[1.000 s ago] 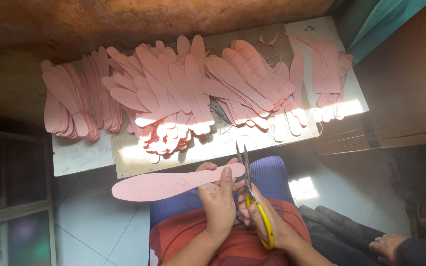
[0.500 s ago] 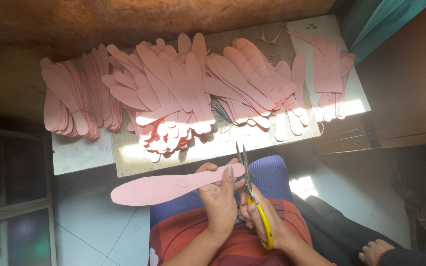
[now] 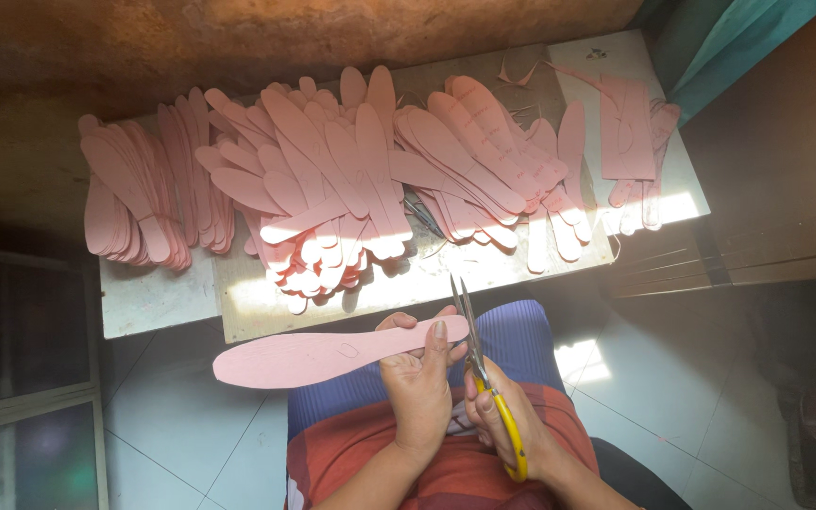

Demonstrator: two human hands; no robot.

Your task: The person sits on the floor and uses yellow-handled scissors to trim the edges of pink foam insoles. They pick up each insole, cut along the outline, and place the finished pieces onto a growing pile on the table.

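Pinching the pink insole cutout [image 3: 332, 357] at its right end with my left hand [image 3: 419, 387], I hold it over my lap, just below the desk's [image 3: 158, 300] near edge. My right hand [image 3: 507, 425] is closed around the yellow-handled scissors [image 3: 484, 378], blades parted beside my left thumb; a slip of that floppy sheet could, I judge, nick the thumb or spoil the outline.

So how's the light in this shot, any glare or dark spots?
Head view: hard sunlight glares on the low table and the ends of the pink insole pile; the left floor sits in deep shadow. The left hand, pink insole and scissors are evenly lit and sharp.
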